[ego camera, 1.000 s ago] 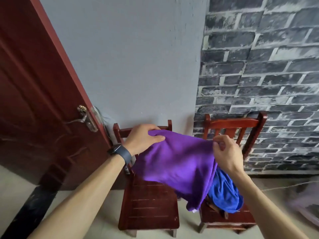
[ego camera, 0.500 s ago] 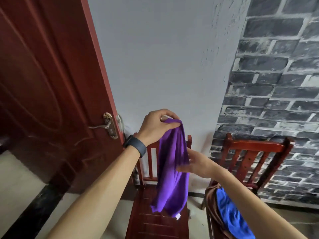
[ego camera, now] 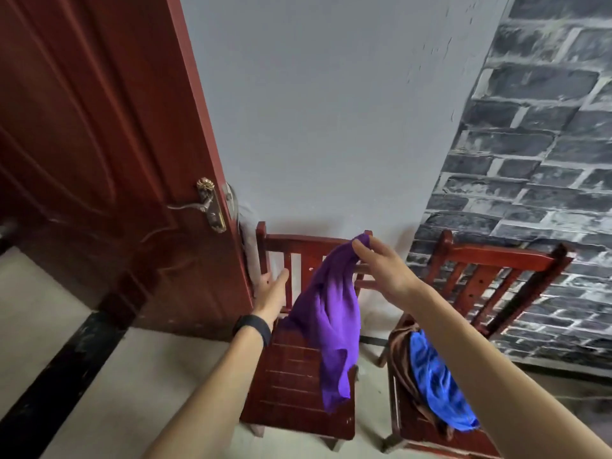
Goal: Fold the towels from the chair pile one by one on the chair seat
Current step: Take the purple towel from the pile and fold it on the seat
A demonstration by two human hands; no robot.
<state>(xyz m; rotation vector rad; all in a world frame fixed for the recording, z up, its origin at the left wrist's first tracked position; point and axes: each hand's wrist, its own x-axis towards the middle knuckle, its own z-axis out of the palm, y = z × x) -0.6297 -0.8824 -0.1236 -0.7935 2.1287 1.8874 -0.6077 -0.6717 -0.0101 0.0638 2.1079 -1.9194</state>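
A purple towel [ego camera: 326, 323] hangs in the air over the left red wooden chair [ego camera: 291, 385], pinched at its top corner by my right hand [ego camera: 381, 266]. Its lower end dangles over the right part of the seat. My left hand [ego camera: 271, 289] is stretched out left of the towel, fingers apart, holding nothing, in front of the chair back. On the right chair [ego camera: 496, 260] lies the pile: a blue towel [ego camera: 437, 385] on top of a brown towel [ego camera: 399, 352].
A dark red door [ego camera: 99, 144] with a brass handle [ego camera: 207, 203] stands open on the left, close to the left chair. A grey wall is behind the chairs and a dark brick-pattern wall [ego camera: 530, 160] on the right. The floor is pale.
My left hand has let go of the purple towel and dropped lower to the left. My right hand now holds the towel's top corner, and the towel hangs lower over the seat.
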